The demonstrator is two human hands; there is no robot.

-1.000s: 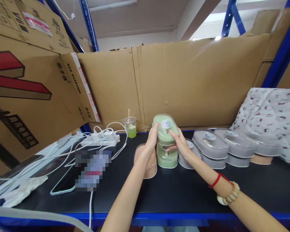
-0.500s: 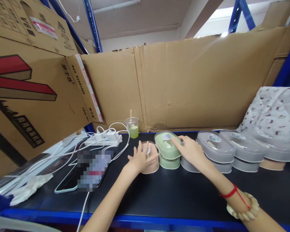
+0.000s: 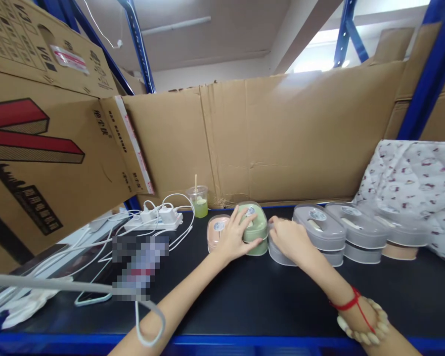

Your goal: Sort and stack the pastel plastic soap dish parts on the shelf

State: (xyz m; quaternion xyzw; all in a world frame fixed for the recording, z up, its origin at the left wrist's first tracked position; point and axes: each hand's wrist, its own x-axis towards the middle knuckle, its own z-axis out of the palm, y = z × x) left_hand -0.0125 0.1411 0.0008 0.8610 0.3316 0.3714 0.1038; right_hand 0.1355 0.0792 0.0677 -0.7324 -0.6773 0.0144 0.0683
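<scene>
My left hand (image 3: pixel 235 237) has its fingers spread, resting against the top and near side of the green lunch boxes (image 3: pixel 259 230), stacked two high. Left of it sits a single pink lunch box (image 3: pixel 214 228), partly covered by that hand. My right hand (image 3: pixel 289 237) is closed at the edge of a low grey lunch box (image 3: pixel 280 255); its curled fingertips are partly hidden. Clear lids with a round label and a spoon top several boxes. To the right stand stacked grey lunch boxes (image 3: pixel 321 230), the farthest grey one above a pink box (image 3: pixel 399 250).
A cup of green drink (image 3: pixel 200 206) with a straw stands behind, beside a white power strip (image 3: pixel 154 222) with tangled cables. Phones (image 3: pixel 141 269) lie on the left. Cardboard (image 3: pixel 300 138) walls the back; patterned cloth (image 3: pixel 419 193) is at right. A blurred white cable (image 3: pixel 70 283) crosses the foreground.
My left hand has moved right from the pink lunch box to the green stack. My right hand has left the green lid and curled at the low grey box. The view has shifted slightly.
</scene>
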